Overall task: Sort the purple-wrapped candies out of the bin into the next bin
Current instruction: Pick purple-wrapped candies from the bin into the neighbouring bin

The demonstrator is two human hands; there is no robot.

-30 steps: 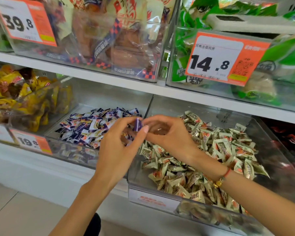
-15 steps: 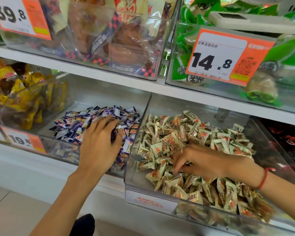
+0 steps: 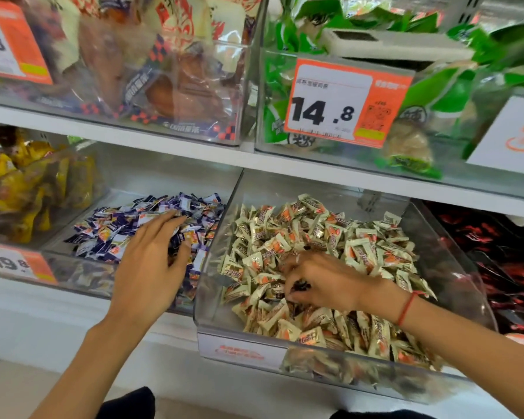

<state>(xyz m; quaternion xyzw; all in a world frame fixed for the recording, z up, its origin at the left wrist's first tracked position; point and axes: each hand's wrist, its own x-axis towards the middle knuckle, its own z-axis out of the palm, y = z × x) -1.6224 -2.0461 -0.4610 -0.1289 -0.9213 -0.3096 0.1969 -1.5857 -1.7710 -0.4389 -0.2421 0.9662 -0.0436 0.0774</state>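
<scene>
Left bin (image 3: 73,237): purple candies (image 3: 152,219) under flat, spread left hand (image 3: 152,267). Right bin (image 3: 454,267): cream candies (image 3: 360,246); right hand (image 3: 324,282) curled, pinching a dark wrapper; both unchanged from half-second earlier.

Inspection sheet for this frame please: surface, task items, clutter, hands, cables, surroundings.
Surface: white shelf with clear bins.
Task items: purple candies fill the left bin; cream candies fill the right bin; something dark under the right hand's fingers, cannot tell if it is a purple candy.
Clutter: yellow packs far left, red packs far right.
Hands: left hand flat on the purple candies; right hand curled, digging in the cream candies.
Cables: nothing seen.
Surroundings: upper bins of snacks, price tag reading 14.8, floor below.
</scene>
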